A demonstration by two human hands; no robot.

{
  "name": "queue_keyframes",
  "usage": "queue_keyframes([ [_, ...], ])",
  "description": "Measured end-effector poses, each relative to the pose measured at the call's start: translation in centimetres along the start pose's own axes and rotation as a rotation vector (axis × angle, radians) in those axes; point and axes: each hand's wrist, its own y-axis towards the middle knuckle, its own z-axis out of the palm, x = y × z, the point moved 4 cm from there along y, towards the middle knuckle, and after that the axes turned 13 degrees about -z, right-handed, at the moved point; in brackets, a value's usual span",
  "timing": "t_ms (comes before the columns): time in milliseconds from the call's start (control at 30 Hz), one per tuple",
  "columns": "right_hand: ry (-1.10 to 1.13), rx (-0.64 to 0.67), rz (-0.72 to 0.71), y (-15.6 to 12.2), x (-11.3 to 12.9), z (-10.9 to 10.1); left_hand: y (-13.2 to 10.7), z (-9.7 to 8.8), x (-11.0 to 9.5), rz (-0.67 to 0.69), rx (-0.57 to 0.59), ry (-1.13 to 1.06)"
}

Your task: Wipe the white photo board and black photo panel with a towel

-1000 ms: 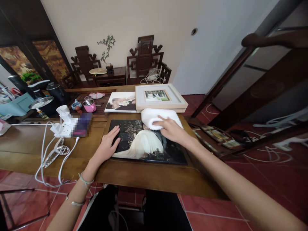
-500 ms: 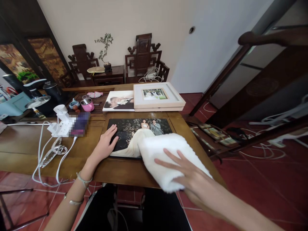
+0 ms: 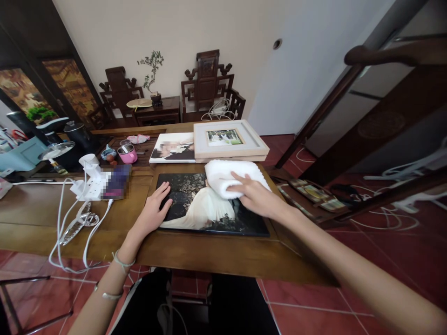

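Note:
A dark photo panel [image 3: 206, 209] with a pale gown pictured on it lies flat on the wooden table in front of me. My left hand [image 3: 154, 210] rests along its left edge, fingers stretched out and holding nothing. In my right hand [image 3: 256, 194] is a folded white towel [image 3: 232, 172], gripped with the thumb side tucked into the fold. The towel covers the panel's upper right part, hiding that portion of the picture.
Behind the panel lie a white-bordered photo print [image 3: 171, 148] and a light wooden picture frame [image 3: 226, 151]. Leftward are a power strip [image 3: 92, 186] with trailing white cables, a clear hair claw [image 3: 77, 223], a pink cup [image 3: 127, 154] and a dark kettle [image 3: 77, 135].
My right hand has moved the towel away from me, from the panel's lower right to its upper right, uncovering the lower right corner. The left hand stays in place.

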Motion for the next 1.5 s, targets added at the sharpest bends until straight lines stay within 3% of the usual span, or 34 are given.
queue_keyframes([
  [200,0.066,-0.05,-0.135,-7.8,9.4,0.7,0.0,0.0,0.1,0.013,-0.018,-0.006],
  [300,0.073,-0.018,-0.162,-9.6,11.7,1.0,0.0,0.1,0.1,0.02,-0.015,0.004],
  [400,0.063,0.006,-0.166,-8.5,10.5,0.7,0.0,0.1,0.2,0.022,-0.009,0.006],
  [633,-0.018,0.058,0.003,0.3,0.9,0.1,-0.1,-0.1,0.0,0.02,0.0,0.001],
  [733,-0.05,0.055,0.053,2.6,-0.9,0.0,-0.1,-0.1,0.0,0.009,-0.005,-0.002],
  [833,-0.049,0.032,0.043,1.9,0.5,0.2,-0.1,0.0,0.0,0.004,-0.01,-0.004],
  [1067,-0.023,-0.011,-0.114,-6.4,10.4,1.4,0.0,0.1,0.1,0.01,-0.021,-0.01],
  [1200,-0.001,0.047,-0.174,-7.8,13.6,1.8,0.0,0.1,0.2,0.01,-0.019,0.016],
  [1300,0.025,0.069,-0.154,-5.6,12.5,1.5,0.0,0.1,0.1,0.015,-0.01,0.02],
  [1500,-0.002,0.13,-0.021,2.9,5.0,0.9,-0.1,0.0,0.0,0.019,0.003,0.024],
])
